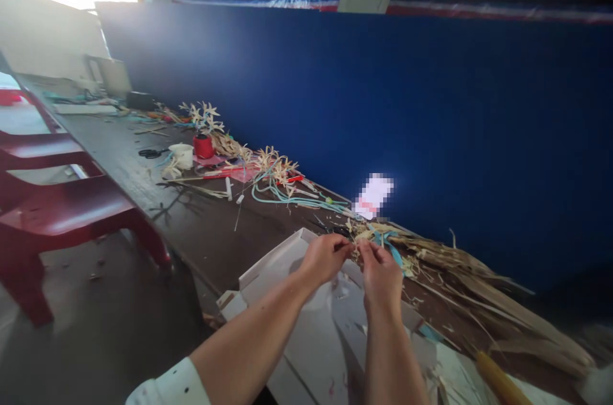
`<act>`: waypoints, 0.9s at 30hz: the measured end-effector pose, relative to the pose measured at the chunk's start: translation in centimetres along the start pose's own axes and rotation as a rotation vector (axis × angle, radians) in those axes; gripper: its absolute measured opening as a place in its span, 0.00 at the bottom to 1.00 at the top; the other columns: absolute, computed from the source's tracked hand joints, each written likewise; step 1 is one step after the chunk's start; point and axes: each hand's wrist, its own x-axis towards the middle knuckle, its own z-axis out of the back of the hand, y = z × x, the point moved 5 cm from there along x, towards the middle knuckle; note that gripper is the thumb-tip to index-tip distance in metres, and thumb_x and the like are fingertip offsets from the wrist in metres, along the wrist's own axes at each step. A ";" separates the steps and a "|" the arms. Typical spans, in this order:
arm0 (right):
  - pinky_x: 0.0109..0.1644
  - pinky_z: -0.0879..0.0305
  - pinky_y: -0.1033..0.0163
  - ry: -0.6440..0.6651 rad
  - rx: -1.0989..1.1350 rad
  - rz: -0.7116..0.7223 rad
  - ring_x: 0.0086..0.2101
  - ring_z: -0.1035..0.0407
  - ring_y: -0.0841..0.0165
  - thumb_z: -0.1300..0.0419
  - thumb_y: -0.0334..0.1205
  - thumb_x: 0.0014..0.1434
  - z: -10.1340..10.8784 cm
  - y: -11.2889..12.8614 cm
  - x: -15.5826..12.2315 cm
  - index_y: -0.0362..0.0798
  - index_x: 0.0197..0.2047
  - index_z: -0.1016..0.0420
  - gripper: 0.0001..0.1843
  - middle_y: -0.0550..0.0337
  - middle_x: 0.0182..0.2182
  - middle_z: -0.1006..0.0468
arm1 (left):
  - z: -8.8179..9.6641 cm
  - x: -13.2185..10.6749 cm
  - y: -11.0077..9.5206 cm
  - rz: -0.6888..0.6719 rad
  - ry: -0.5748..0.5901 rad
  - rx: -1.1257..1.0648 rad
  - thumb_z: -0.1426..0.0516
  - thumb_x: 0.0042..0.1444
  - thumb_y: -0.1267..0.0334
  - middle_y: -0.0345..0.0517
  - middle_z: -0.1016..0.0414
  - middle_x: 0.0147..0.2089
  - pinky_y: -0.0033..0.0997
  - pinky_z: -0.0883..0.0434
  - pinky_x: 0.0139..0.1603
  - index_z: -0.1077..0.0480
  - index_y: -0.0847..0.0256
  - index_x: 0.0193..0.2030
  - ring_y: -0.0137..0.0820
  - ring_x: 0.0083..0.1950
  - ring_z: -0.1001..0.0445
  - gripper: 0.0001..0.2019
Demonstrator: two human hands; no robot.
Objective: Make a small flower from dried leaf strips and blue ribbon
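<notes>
My left hand (328, 258) and my right hand (384, 272) meet over a shallow white cardboard box (306, 319). Thumbs and fingertips are pinched together on a small straw-coloured piece (355, 253), mostly hidden by the fingers. Just beyond them lie pale dried-fibre scraps and a light blue ribbon (393, 250). To the right of my right hand stretches a bundle of dried husk-like leaves (460, 264). Behind my hands a phone-like bright screen (372, 195), blurred out, leans at the blue panel.
Along the brown table (220, 226) lie straw-coloured flowers on light blue stems (275, 165), a red thread spool (203, 146), a white cup (182, 155) and black scissors (152, 153). A blue panel (306, 92) borders the far side. Red plastic chairs (71, 213) stand at left. A yellow handle (498, 376) lies lower right.
</notes>
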 end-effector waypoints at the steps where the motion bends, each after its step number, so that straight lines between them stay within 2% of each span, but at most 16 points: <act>1: 0.29 0.42 0.65 -0.011 -0.008 -0.001 0.25 0.35 0.67 0.39 0.58 0.46 0.1 -0.1 0.0 0.42 0.36 0.22 0.26 0.56 0.25 0.24 | 0.0 0.0 0.0 0.001 0.003 -0.003 0.49 0.55 0.55 0.40 0.25 0.28 0.23 0.41 0.29 0.26 0.62 0.30 0.26 0.29 0.32 0.15; 4: 0.28 0.42 0.66 -0.035 0.016 -0.015 0.24 0.36 0.69 0.39 0.59 0.46 0.1 -0.2 0.0 0.42 0.37 0.22 0.27 0.57 0.25 0.25 | 0.1 0.0 -0.2 0.009 0.001 -0.025 0.48 0.55 0.55 0.41 0.24 0.29 0.22 0.40 0.30 0.25 0.62 0.30 0.26 0.30 0.31 0.15; 11: 0.30 0.39 0.65 0.021 0.066 -0.045 0.27 0.33 0.67 0.38 0.58 0.45 -0.3 0.0 -0.2 0.42 0.38 0.22 0.27 0.55 0.27 0.23 | 0.2 -0.1 -0.2 0.059 -0.004 -0.064 0.48 0.54 0.56 0.40 0.25 0.28 0.22 0.42 0.28 0.25 0.62 0.30 0.25 0.29 0.32 0.14; 18: 0.29 0.39 0.65 -0.027 0.039 -0.052 0.26 0.33 0.66 0.37 0.58 0.44 0.0 -0.6 0.1 0.42 0.38 0.22 0.27 0.56 0.24 0.24 | -0.2 -0.1 -0.2 0.037 0.011 -0.003 0.48 0.55 0.53 0.40 0.26 0.27 0.23 0.44 0.26 0.24 0.61 0.32 0.25 0.28 0.34 0.16; 22: 0.27 0.39 0.66 -0.077 0.100 -0.081 0.26 0.33 0.68 0.35 0.56 0.42 0.1 -0.6 -0.1 0.43 0.37 0.22 0.26 0.57 0.26 0.23 | -0.2 -0.3 -0.2 0.051 0.025 0.028 0.49 0.55 0.51 0.40 0.26 0.27 0.23 0.45 0.26 0.24 0.61 0.33 0.25 0.27 0.36 0.17; 27: 0.23 0.41 0.67 -0.129 0.189 -0.080 0.22 0.37 0.71 0.34 0.56 0.40 0.4 -0.6 -0.1 0.42 0.37 0.22 0.27 0.60 0.22 0.27 | -0.6 -0.6 0.0 0.054 0.072 0.070 0.50 0.55 0.51 0.40 0.27 0.25 0.24 0.45 0.25 0.24 0.61 0.32 0.25 0.25 0.36 0.18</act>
